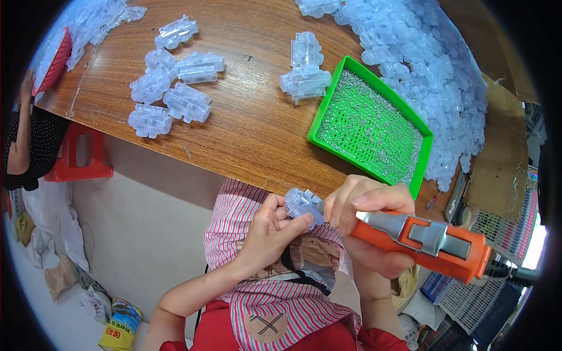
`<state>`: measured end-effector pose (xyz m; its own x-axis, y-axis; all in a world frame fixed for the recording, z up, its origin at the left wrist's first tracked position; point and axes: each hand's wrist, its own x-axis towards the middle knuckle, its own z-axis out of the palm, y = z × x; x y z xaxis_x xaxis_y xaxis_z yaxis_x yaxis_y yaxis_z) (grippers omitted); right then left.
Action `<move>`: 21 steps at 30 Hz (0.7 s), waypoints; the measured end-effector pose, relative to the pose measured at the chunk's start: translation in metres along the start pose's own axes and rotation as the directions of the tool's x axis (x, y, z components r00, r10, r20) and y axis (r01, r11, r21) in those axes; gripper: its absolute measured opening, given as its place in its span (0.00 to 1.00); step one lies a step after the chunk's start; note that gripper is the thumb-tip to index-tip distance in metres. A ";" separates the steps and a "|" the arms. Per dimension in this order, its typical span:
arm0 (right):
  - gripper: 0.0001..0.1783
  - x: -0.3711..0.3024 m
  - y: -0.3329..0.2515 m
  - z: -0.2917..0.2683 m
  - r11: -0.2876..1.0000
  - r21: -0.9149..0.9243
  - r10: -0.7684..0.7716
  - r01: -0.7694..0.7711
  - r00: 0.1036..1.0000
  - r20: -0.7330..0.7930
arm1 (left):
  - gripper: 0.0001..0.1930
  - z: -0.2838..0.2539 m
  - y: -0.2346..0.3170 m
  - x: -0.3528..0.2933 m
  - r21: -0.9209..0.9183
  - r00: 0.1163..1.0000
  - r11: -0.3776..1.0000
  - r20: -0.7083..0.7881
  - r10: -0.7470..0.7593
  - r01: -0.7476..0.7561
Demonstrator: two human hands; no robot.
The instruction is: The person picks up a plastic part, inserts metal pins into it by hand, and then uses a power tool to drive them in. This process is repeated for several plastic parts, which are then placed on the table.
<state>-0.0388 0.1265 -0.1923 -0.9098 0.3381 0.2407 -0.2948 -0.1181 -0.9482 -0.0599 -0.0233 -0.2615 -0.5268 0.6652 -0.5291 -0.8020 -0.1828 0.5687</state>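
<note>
Just off the table's front edge, my left hand (263, 234) pinches a clear plastic part (300, 203) with tube-like ribs between thumb and fingers. My right hand (374, 202) is wrapped around an orange power screwdriver (430, 245) with a metal lever on its side; its rear end points right. The fingertips of that hand meet the right side of the plastic part, and they hide the screwdriver's tip. Just beyond both hands lies a green perforated tray (351, 162) holding many small metal screws.
Several similar clear parts (186, 102) lie grouped on the left of the wooden table (252, 117). Two more clear parts (305, 82) sit beside the tray. Behind it rises a big pile of clear pieces (433, 82). Far left are another person's arm (20, 140), a red basket (54, 64) and a red stool (79, 167).
</note>
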 end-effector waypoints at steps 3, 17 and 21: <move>0.41 -0.001 0.002 0.001 0.998 0.060 -0.040 0.036 0.997 0.059 | 0.15 -0.002 -0.003 0.001 -0.007 1.000 1.000 0.018 0.015 -0.015; 0.38 -0.001 -0.003 0.018 0.997 -0.048 0.066 -0.066 0.998 0.003 | 0.13 -0.002 -0.006 0.000 0.033 0.995 0.994 0.028 0.100 -0.100; 0.39 0.000 0.002 -0.001 0.991 -0.134 0.024 -0.007 0.992 0.125 | 0.13 0.000 -0.010 -0.002 0.066 0.994 0.992 0.021 0.107 -0.108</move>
<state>-0.0393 0.1276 -0.1943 -0.9459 0.2160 0.2419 -0.2465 0.0060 -0.9691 -0.0512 -0.0228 -0.2667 -0.6031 0.6572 -0.4520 -0.7202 -0.2051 0.6627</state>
